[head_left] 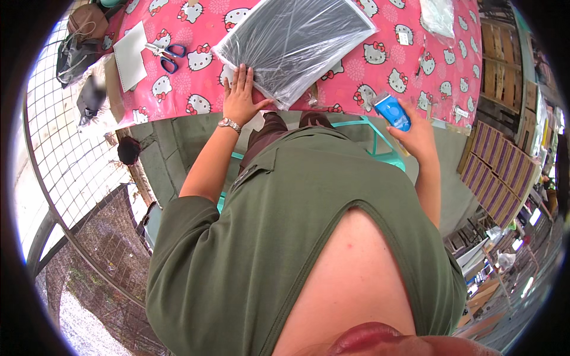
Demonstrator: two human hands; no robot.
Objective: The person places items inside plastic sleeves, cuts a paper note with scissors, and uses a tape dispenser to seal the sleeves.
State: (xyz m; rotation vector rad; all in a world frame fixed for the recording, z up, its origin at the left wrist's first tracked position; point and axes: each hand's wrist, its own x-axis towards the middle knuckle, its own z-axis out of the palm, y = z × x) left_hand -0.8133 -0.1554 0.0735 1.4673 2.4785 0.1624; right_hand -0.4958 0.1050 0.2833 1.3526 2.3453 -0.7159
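your left hand [239,95]: fingers flat, spread on near edge of dark plastic-wrapped pack [295,43] on pink patterned tablecloth [380,77]. your right hand [417,135]: fingers wrapped round blue device [392,111], maybe tape dispenser, just off table edge. scissors [168,56] well left.

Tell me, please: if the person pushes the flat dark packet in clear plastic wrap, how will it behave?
The dark packet looks flat and fairly stiff, so it probably slides as one piece. Its glossy wrap seems slippery under the left hand. It overhangs the table edge, so it might tip.
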